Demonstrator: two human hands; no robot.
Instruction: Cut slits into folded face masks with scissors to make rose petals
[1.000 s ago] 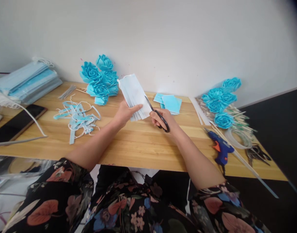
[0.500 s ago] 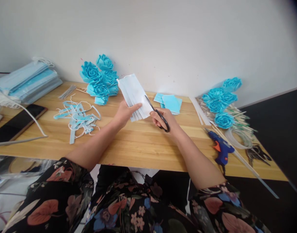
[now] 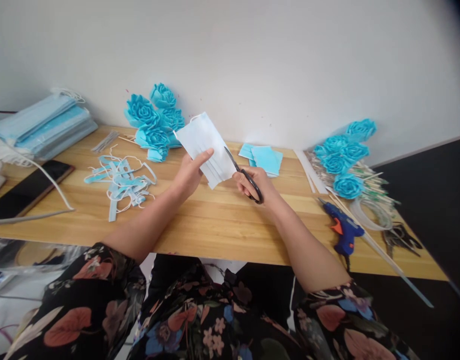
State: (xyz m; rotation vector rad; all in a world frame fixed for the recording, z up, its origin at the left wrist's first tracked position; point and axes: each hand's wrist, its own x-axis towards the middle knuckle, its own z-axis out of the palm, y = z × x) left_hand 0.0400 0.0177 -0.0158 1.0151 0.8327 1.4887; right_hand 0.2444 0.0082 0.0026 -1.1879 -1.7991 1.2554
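Note:
My left hand (image 3: 191,172) grips a pale blue-white face mask (image 3: 206,136) by its lower left side, thumb on top. The mask is tilted above the table, and a bit of ear loop shows at its left corner. In my right hand (image 3: 257,184) is a pair of black-handled scissors (image 3: 251,181), fingers through the handles. The scissors' blades lie along the mask's right edge; whether they are cutting into it I cannot tell. Behind my right hand lie several cut blue mask pieces (image 3: 266,159). Left of my left hand is a heap of trimmed mask strips with ear loops (image 3: 126,182).
Blue fabric roses (image 3: 158,120) stand against the wall, with more roses (image 3: 342,150) at right. A blue glue gun (image 3: 344,227), clear tape roll (image 3: 372,215) and black pliers-like tool (image 3: 401,237) lie at right. Stacked masks (image 3: 45,125) and a phone (image 3: 29,190) are at left.
The mask has turned and flattened in my left hand, and its lower edge has shifted to the right. My left thumb has moved slightly up and left. The scissors have hardly moved.

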